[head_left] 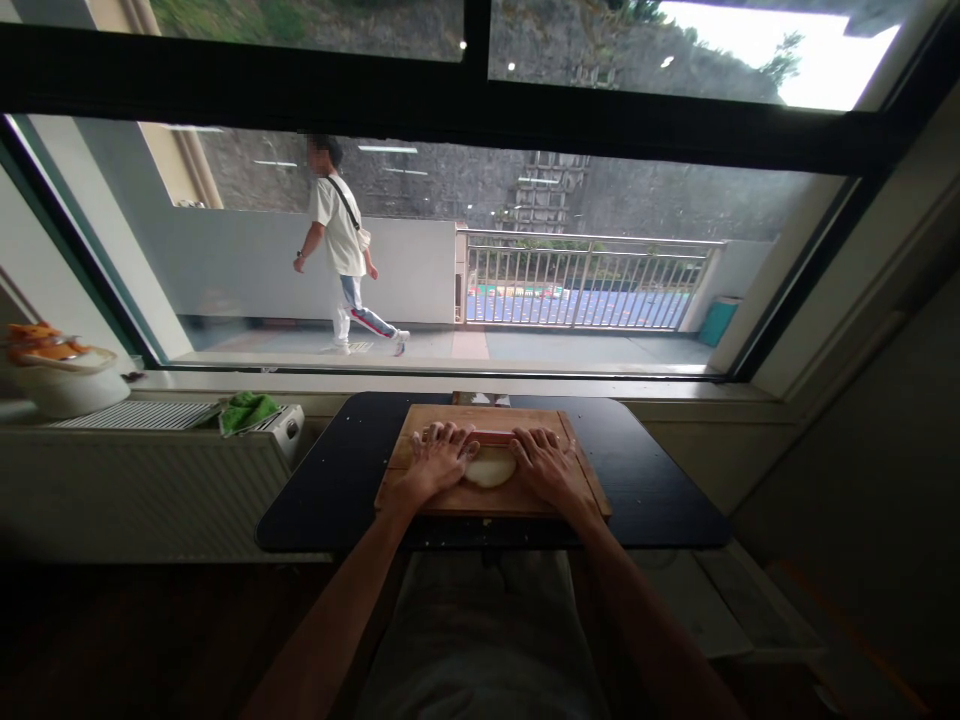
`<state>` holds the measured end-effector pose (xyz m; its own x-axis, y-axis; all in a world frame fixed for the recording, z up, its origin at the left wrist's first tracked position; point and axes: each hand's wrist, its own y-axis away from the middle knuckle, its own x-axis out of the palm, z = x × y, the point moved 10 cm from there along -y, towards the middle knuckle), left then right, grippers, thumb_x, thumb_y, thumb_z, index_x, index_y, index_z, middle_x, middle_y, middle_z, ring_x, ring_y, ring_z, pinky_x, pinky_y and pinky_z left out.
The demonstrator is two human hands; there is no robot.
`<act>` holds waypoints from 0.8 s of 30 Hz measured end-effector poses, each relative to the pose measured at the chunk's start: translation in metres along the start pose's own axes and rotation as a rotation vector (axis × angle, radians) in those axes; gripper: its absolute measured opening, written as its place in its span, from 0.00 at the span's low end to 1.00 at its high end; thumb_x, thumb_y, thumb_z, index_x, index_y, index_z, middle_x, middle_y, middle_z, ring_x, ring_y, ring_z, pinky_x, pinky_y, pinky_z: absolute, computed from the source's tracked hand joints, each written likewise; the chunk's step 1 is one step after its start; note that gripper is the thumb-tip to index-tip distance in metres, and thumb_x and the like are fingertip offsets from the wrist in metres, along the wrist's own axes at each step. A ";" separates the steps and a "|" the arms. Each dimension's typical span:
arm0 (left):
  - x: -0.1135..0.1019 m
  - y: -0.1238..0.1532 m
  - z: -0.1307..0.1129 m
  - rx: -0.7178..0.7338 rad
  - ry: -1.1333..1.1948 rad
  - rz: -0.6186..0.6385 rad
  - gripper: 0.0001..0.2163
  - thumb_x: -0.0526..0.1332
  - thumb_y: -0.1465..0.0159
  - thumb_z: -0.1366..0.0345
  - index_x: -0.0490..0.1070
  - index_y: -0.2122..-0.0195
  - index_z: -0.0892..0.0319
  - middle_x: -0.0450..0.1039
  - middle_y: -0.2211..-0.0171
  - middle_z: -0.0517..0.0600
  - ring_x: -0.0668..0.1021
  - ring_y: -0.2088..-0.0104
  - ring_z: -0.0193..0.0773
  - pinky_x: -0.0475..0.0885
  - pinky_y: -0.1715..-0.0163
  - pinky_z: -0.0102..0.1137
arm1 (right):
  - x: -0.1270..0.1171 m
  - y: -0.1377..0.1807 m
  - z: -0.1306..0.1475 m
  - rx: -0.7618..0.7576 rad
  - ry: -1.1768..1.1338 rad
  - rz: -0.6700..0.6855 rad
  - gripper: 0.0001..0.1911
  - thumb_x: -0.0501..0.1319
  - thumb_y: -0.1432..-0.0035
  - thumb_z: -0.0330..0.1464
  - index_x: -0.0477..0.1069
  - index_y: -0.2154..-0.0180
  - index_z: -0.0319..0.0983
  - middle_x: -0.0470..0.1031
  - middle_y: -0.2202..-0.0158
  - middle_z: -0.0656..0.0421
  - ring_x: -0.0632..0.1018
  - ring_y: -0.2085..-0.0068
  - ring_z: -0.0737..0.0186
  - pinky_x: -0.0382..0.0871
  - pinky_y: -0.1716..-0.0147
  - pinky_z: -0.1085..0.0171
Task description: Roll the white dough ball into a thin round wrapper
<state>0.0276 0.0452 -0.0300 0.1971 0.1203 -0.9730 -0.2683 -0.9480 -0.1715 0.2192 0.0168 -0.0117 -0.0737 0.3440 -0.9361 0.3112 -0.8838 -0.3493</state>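
Note:
A flattened round of pale dough (489,467) lies on a wooden board (480,505). Across its far edge runs a pinkish-red rolling pin (491,437). My left hand (441,458) lies over the pin's left part, fingers spread and stretched forward, thumb close to the dough. On the right part rests my right hand (546,460), its fingers likewise spread across the top. Neither hand is wrapped round the pin. Whitish flour or dough marks the fingers, and the hands cover the pin's ends.
Beneath the board is a dark table (330,490) speckled with white bits, against a windowsill. To the left, a radiator (150,490) carries a green cloth (247,412) and a white tub (67,380) with orange material on top. Beyond the window, a person (341,230) walks along a walkway.

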 end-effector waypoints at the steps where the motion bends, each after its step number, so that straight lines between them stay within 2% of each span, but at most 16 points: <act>1: -0.001 0.005 -0.002 0.011 -0.008 -0.013 0.25 0.48 0.19 0.49 0.65 0.24 0.43 0.69 0.30 0.57 0.66 0.29 0.60 0.58 0.29 0.69 | -0.001 0.006 0.002 -0.018 -0.002 -0.011 0.24 0.48 0.19 0.37 0.67 0.29 0.50 0.74 0.33 0.49 0.68 0.34 0.42 0.56 0.29 0.28; 6: -0.004 0.036 -0.007 0.028 -0.029 -0.108 0.24 0.48 0.18 0.52 0.66 0.26 0.44 0.70 0.31 0.56 0.69 0.32 0.58 0.60 0.29 0.68 | -0.013 0.032 0.009 0.006 -0.057 -0.066 0.24 0.47 0.19 0.35 0.70 0.31 0.48 0.75 0.33 0.49 0.68 0.33 0.43 0.59 0.30 0.31; 12: -0.003 0.063 -0.010 0.051 -0.036 -0.162 0.24 0.46 0.18 0.51 0.65 0.26 0.46 0.70 0.31 0.56 0.67 0.31 0.58 0.59 0.29 0.68 | -0.026 0.052 0.012 0.117 -0.127 -0.108 0.21 0.48 0.18 0.38 0.72 0.34 0.48 0.77 0.36 0.49 0.70 0.32 0.42 0.54 0.29 0.25; 17: -0.002 0.058 -0.008 0.051 -0.025 -0.123 0.24 0.45 0.18 0.49 0.65 0.26 0.46 0.70 0.31 0.57 0.66 0.29 0.58 0.58 0.28 0.68 | -0.019 0.049 0.010 0.137 -0.168 -0.020 0.23 0.45 0.18 0.40 0.70 0.33 0.46 0.76 0.34 0.47 0.68 0.29 0.41 0.53 0.29 0.22; 24: 0.002 0.033 -0.001 0.034 -0.017 -0.065 0.24 0.47 0.18 0.51 0.62 0.24 0.42 0.66 0.28 0.57 0.64 0.29 0.58 0.55 0.26 0.66 | -0.007 0.026 0.002 0.141 -0.117 0.091 0.26 0.44 0.19 0.40 0.68 0.28 0.49 0.69 0.26 0.49 0.62 0.24 0.41 0.55 0.27 0.26</act>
<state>0.0203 0.0141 -0.0377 0.1987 0.1867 -0.9621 -0.2874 -0.9274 -0.2394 0.2261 -0.0094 -0.0144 -0.1638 0.2287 -0.9596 0.1860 -0.9482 -0.2577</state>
